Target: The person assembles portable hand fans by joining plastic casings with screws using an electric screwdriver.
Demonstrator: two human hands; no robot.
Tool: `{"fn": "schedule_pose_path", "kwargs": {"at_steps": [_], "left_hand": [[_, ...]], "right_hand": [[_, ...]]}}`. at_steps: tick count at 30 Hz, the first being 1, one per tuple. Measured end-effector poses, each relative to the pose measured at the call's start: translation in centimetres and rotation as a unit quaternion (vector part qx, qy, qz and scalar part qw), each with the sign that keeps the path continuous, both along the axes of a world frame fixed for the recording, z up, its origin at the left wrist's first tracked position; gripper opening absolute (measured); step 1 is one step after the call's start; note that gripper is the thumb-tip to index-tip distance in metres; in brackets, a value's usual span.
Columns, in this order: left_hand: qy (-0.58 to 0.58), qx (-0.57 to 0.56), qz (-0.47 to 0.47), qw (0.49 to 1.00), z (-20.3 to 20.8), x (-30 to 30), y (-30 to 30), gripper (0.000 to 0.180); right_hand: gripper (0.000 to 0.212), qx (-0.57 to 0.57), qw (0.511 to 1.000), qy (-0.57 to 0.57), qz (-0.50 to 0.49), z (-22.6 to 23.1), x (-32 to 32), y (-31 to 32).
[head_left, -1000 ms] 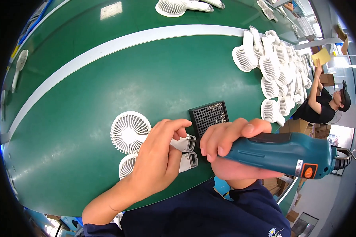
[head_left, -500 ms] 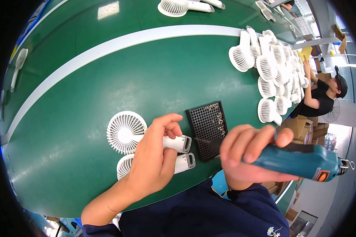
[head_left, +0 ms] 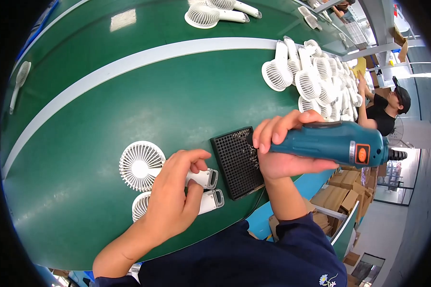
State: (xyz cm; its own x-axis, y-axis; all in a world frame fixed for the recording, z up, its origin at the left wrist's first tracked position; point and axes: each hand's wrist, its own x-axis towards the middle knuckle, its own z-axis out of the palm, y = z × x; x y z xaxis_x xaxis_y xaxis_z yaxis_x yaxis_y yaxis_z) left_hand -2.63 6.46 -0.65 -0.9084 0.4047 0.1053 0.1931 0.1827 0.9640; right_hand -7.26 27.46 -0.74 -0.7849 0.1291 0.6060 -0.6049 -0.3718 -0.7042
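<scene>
My right hand (head_left: 285, 148) is wrapped around a teal electric screwdriver (head_left: 328, 143), held nearly level. Its dark front end is over the far right part of a black perforated tray (head_left: 232, 167) holding small screws (head_left: 249, 150); the tip's contact with them is hard to make out. My left hand (head_left: 172, 191) lies across a white handheld fan (head_left: 141, 165), thumb and fingers on both sides of its handle. Closer to me lies a second handheld fan (head_left: 208, 201), its handle end showing and its middle hidden by my left hand.
Many white handheld fans (head_left: 316, 83) are heaped at the right of the green table (head_left: 81, 143). A pale strip (head_left: 177, 45) crosses its far side, with more fans (head_left: 203, 16) beyond. A person in black (head_left: 385, 107) works at the right, near cardboard boxes (head_left: 342, 186).
My right hand has carried the screwdriver away from me, its front end now over the tray's far part. My left hand stays at the same fan. The view has shifted slightly.
</scene>
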Motion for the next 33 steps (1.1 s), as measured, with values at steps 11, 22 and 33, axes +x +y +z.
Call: {"fn": "schedule_pose_path", "kwargs": {"at_steps": [11, 22, 33], "left_hand": [[0.048, -0.015, 0.037, 0.998, -0.2, 0.2, 0.4, 0.028], [0.047, -0.031, 0.034, 0.998, -0.2, 0.1, 0.3, 0.028], [0.046, -0.012, 0.043, 0.998, -0.7, 0.1, 0.6, 0.026]], "right_hand": [[0.091, -0.022, 0.999, -0.017, -0.035, 1.4, 0.4, -0.9], [0.094, 0.0, 0.998, -0.041, -0.052, 0.3, -0.3, -1.1], [0.098, -0.1, 0.994, -0.039, -0.031, 1.5, 0.8, -1.0]]}}
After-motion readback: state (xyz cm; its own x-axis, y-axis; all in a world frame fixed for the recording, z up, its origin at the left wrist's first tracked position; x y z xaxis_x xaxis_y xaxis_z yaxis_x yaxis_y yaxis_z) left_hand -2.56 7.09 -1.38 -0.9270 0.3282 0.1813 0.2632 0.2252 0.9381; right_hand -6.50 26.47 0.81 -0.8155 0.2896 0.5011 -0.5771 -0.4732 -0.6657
